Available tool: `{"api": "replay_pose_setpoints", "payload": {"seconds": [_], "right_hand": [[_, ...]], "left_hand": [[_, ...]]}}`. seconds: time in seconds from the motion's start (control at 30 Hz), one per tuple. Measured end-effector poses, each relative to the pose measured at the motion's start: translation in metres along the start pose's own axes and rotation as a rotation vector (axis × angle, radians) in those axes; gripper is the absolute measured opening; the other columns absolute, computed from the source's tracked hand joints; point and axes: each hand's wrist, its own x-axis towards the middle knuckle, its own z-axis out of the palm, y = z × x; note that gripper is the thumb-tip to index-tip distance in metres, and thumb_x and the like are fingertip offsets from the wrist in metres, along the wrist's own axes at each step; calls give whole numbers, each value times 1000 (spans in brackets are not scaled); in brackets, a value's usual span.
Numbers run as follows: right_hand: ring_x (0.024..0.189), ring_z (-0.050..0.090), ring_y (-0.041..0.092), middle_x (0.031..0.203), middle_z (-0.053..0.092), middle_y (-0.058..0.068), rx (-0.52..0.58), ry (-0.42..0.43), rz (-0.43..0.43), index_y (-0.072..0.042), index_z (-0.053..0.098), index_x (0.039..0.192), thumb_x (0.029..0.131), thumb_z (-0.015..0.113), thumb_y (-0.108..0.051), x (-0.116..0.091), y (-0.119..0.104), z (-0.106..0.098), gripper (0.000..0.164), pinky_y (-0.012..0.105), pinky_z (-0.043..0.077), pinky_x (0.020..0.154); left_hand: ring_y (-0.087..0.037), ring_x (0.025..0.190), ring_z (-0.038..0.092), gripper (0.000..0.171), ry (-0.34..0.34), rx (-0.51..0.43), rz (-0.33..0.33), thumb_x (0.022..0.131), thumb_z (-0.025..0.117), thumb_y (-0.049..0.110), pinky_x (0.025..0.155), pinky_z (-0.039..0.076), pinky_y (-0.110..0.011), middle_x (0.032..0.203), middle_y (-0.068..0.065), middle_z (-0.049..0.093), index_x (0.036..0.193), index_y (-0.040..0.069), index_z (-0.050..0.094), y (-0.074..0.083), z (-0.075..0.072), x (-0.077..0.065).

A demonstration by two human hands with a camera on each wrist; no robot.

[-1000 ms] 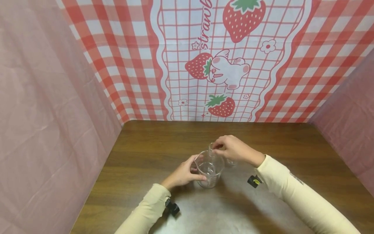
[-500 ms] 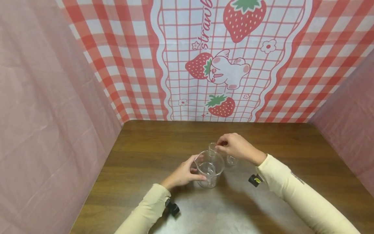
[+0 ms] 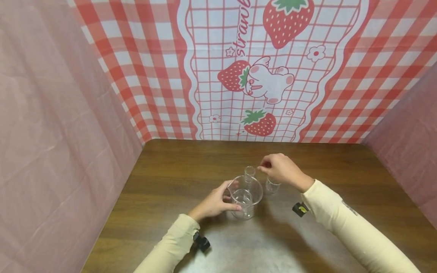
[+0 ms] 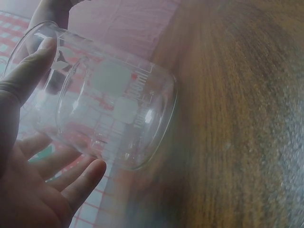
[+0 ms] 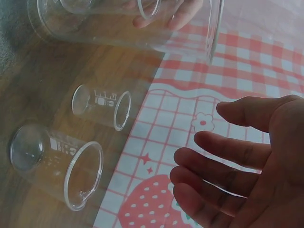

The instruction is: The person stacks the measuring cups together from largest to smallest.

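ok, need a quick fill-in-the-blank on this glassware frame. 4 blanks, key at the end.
1. The big beaker is gripped by the person's ____ hand.
2. Not outside but ____ the big beaker is a smaller beaker.
3. Outside the big beaker, the count of other beakers standing on the table is ____.
4. The fingers of the right hand hold ____.

Missing words: left; inside; two; nothing.
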Motion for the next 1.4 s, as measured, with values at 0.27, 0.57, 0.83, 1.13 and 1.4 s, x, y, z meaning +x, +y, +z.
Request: {"api": "replay_pose_setpoints", "payload": {"seconds": [0.27, 0.57, 0.83, 1.13, 1.4], "right_hand": [[65, 58, 12, 71, 67, -1, -1, -6, 33, -8, 72, 83, 87, 69, -22, -3, 10, -2, 15, 33, 51, 61], [62, 55, 12, 70, 67, 1, -3, -24, 83, -8, 71, 81, 89, 68, -22, -7, 17, -2, 16, 31, 48, 57], [64, 58, 14, 74, 69, 2, 0, -64, 131, -7, 72, 85, 90, 67, -25, -10, 24, -1, 20, 33, 50, 60], [71, 61, 18, 80, 70, 7, 4, -121, 158, -3, 71, 92, 89, 67, -27, -14, 32, 5, 24, 35, 52, 62], [91, 65, 36, 99, 68, 21, -34, -167, 198, 6, 65, 113, 85, 72, -33, -20, 36, 13, 48, 53, 56, 79]], "left_hand": [[-32, 127, 54, 87, 1, 1, -8, 78, 82, 18, 105, 50, -40, 150, -15, 44, 149, 7, 32, 0, 0, 0], [-32, 127, 54, 88, 2, 5, -9, 78, 82, 19, 104, 51, -39, 150, -14, 44, 149, 7, 32, -1, 0, 0], [-33, 126, 55, 87, 3, -1, -7, 78, 82, 18, 104, 51, -39, 150, -15, 44, 149, 7, 33, -3, 1, 0], [-32, 125, 56, 86, 5, -6, -7, 78, 82, 18, 103, 52, -38, 149, -15, 45, 148, 7, 34, -4, 1, 0], [-33, 126, 55, 87, 5, -2, -14, 78, 82, 19, 104, 51, -40, 150, -13, 44, 149, 8, 33, -3, 1, 1]]}}
